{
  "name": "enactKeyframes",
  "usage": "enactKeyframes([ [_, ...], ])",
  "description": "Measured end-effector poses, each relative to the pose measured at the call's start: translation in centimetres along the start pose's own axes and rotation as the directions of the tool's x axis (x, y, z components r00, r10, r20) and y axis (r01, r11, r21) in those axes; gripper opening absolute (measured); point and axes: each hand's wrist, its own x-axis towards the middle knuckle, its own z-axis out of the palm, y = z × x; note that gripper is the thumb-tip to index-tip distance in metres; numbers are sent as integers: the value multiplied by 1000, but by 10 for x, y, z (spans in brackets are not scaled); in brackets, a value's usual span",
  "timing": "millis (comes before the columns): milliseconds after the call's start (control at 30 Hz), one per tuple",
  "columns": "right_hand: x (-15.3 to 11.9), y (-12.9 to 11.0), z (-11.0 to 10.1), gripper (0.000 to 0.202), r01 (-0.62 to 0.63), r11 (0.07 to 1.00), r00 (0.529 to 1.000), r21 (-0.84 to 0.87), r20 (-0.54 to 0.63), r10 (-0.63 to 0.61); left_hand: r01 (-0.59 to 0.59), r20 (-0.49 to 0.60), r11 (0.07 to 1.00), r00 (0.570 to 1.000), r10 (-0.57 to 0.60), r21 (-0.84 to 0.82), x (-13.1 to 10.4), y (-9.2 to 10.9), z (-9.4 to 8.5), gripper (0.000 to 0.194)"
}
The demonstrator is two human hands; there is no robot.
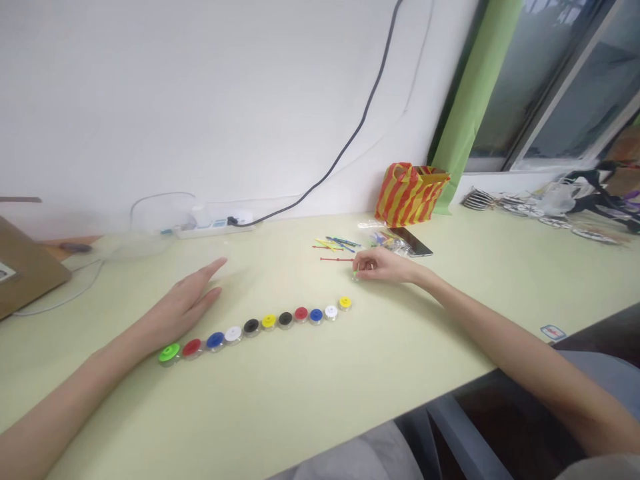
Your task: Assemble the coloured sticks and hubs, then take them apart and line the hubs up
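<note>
Several small round pieces with coloured tops and clear undersides run in a slanting row across the table. The row goes from a green piece [170, 353] at the left, past a red piece [192, 347] and a blue piece [215, 341], to a yellow piece [345, 303] at the right. My left hand [183, 308] is held just behind the left end, fingers stretched out and nothing in it. Beyond the yellow piece, my right hand [383, 265] pinches a small green piece [355, 274], mostly hidden by the fingers. A thin red stick [335, 259] lies beside those fingertips.
Coloured sticks [333, 244] lie in a loose pile, near a clear packet [387, 241] and a dark tablet [411, 242]. A striped bag [410, 193] stands against the wall. At back left are a power strip [215, 225] and a cardboard box [27, 267].
</note>
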Motion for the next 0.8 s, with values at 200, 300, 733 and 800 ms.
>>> enactKeyframes([
  [200, 57, -7, 27, 12, 157, 985, 982, -75, -90, -164, -88, -32, 996, 996, 88, 1, 1, 2, 8, 65],
  [300, 99, -23, 42, 12, 254, 959, 965, -128, -34, -260, -94, -65, 995, 994, 92, -35, 0, 3, 5, 61],
  [733, 145, -37, 75, 17, 145, 968, 955, 203, 226, -190, -63, 244, 914, 954, 173, -402, 55, 71, 1, 61],
  [800, 144, -41, 69, 18, 138, 957, 945, 256, 255, -204, -159, 260, 911, 927, 271, -380, 75, 84, 12, 54],
])
